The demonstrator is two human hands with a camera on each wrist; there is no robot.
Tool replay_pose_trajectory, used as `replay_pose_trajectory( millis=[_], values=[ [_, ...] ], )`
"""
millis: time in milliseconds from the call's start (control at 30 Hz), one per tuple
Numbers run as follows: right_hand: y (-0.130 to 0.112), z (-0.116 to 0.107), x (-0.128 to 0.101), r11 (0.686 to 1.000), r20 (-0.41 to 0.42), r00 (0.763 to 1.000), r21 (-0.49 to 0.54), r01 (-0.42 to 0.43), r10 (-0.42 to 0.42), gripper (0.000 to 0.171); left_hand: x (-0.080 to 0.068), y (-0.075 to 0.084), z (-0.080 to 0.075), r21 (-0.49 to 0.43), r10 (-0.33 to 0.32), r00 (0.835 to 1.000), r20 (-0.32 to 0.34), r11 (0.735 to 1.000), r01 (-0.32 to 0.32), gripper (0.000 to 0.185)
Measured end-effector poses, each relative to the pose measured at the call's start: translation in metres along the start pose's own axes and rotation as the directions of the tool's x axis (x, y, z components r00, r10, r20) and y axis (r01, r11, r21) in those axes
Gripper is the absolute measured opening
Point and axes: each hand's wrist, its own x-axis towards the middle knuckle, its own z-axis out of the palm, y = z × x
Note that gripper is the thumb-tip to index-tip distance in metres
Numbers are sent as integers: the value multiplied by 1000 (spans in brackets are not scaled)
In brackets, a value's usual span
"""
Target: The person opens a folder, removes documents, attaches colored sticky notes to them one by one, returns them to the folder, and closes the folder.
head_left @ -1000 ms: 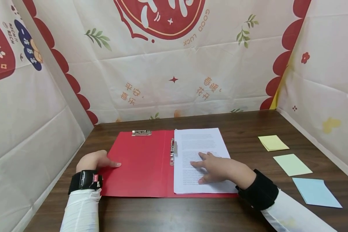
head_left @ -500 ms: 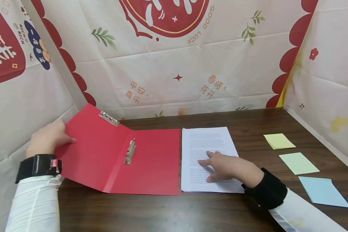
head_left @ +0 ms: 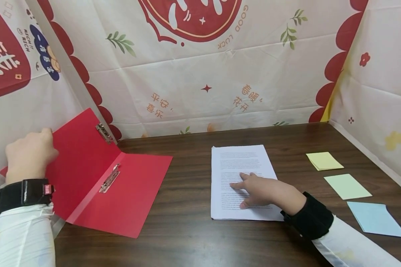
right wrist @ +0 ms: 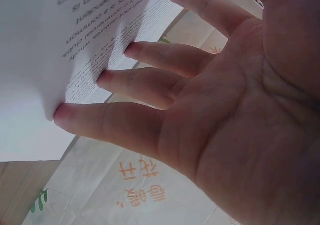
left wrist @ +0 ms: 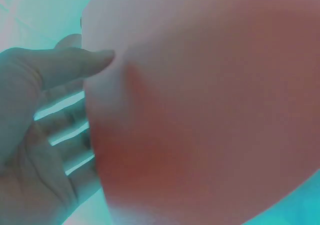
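Note:
At the left of the head view, my left hand (head_left: pixel 30 155) pinches the outer edge of the raised cover of a red clip folder (head_left: pixel 137 189). In the left wrist view the thumb (left wrist: pixel 95 62) lies over the red cover (left wrist: pixel 210 110), with the fingers behind it. The folder stands part open, tilted at the table's left side, with a metal clip (head_left: pixel 110 178) near its spine and another clip (head_left: pixel 104 132) on the cover. My right hand (head_left: pixel 264 191) rests with spread fingers on a stack of printed paper (head_left: pixel 234 159); its fingertips (right wrist: pixel 62 115) press the top sheet.
Sticky note pads in yellow (head_left: pixel 324 161), green (head_left: pixel 347 186) and blue (head_left: pixel 375 218) lie in a row on the right of the brown wooden table (head_left: pixel 187 241). Printed white cloth (head_left: pixel 187 74) encloses the table at the back and both sides.
My left hand has drawn the red folder leftward out from under the paper stack and lifted its cover. My right hand stays on the stack, which has stayed on the table.

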Motion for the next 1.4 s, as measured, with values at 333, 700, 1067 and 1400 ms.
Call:
replay_pose_trajectory(
  millis=[333,700,1067,1400],
  values=[
    [1,-1,-3,1000,10,1000,21,7,-7,73,-31,107,8,-19,279,949,-144,958,-285,41],
    [-5,11,-21,999,-2,1000,53,2,-2,84,-115,320,82,-299,732,633,250,681,-669,83],
    [-26,14,-31,999,-1,1000,23,25,-25,84,-149,353,107,-282,764,503,403,627,-726,108],
    [21,-11,-20,970,-213,948,111,-217,237,61,-141,351,107,-230,766,535,356,627,-745,107]
  ],
)
